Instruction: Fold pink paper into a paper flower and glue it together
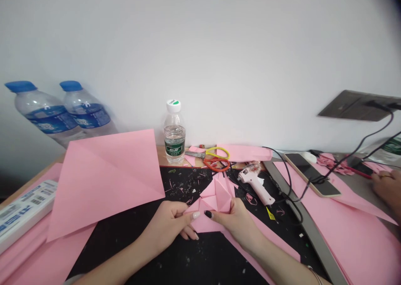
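Observation:
A folded piece of pink paper (216, 199) is held low over the black mat (200, 260). My left hand (175, 222) pinches its left corner, thumb on top and fingers beneath. My right hand (238, 220) grips its right side, the dark-nailed thumb pressing near the middle and the other fingers mostly hidden. Beyond the paper lie scissors (216, 159) with yellow and red handles. A pale pink glue gun (257, 185) rests to the right of the folded paper.
Pink sheets (109, 176) lie on the left beside a white box (26, 212). Behind stand a small bottle (174, 138) and two blue-capped bottles. At right are a phone (310, 174), cables, more pink sheets (354, 230) and another person's hand (388, 189). Scraps litter the mat.

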A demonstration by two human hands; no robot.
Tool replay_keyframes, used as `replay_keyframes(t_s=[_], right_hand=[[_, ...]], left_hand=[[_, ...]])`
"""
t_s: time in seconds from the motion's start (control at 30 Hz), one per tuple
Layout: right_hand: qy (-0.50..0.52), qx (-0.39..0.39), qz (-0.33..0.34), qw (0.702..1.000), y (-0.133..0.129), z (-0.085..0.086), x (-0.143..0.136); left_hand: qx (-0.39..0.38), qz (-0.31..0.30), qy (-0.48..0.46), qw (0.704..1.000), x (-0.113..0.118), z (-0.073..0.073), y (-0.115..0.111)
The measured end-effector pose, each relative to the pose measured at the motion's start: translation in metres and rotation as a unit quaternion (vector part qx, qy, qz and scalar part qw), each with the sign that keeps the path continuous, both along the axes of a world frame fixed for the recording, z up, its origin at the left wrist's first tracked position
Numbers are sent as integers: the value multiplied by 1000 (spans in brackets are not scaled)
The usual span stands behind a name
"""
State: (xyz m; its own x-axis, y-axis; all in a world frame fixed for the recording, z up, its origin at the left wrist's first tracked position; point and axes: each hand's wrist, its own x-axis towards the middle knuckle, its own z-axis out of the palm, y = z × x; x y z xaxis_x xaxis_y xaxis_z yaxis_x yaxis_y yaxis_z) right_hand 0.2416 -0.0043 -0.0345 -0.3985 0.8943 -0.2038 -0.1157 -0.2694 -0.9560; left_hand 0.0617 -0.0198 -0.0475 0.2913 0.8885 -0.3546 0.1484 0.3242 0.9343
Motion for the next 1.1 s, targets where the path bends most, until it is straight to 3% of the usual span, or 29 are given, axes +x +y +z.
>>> replay_keyframes(t_s=[0.2, 0.3, 0.43, 0.63, 0.73, 0.83, 1.0, 1.1], right_hand=[[-17, -6, 10, 1000, 5, -3, 5], [36, -13, 30, 999, 9, 0, 8], [73, -21, -7, 997, 13, -3, 11], [5, 3, -24, 1000, 11, -15, 12], [25, -3, -53, 998, 7, -14, 8], [70, -25, -66, 995, 1, -13, 2], [88, -43, -24, 995, -6, -17, -2], [56, -20, 2, 998, -3, -14, 2]], left_hand=[[27, -10, 0, 1000, -5, -1, 2], [41, -12, 22, 999, -7, 0, 2], [49, -28, 33, 998, -8, 0, 2], [101, 41, -5, 994, -12, -1, 6], [64, 79, -98, 990, -10, 0, 6], [-1, 36, -159, 987, -4, 2, 1], [-79, 9, -247, 966, 3, 0, -9], [-97, 7, -247, 964, 2, -1, -8]])
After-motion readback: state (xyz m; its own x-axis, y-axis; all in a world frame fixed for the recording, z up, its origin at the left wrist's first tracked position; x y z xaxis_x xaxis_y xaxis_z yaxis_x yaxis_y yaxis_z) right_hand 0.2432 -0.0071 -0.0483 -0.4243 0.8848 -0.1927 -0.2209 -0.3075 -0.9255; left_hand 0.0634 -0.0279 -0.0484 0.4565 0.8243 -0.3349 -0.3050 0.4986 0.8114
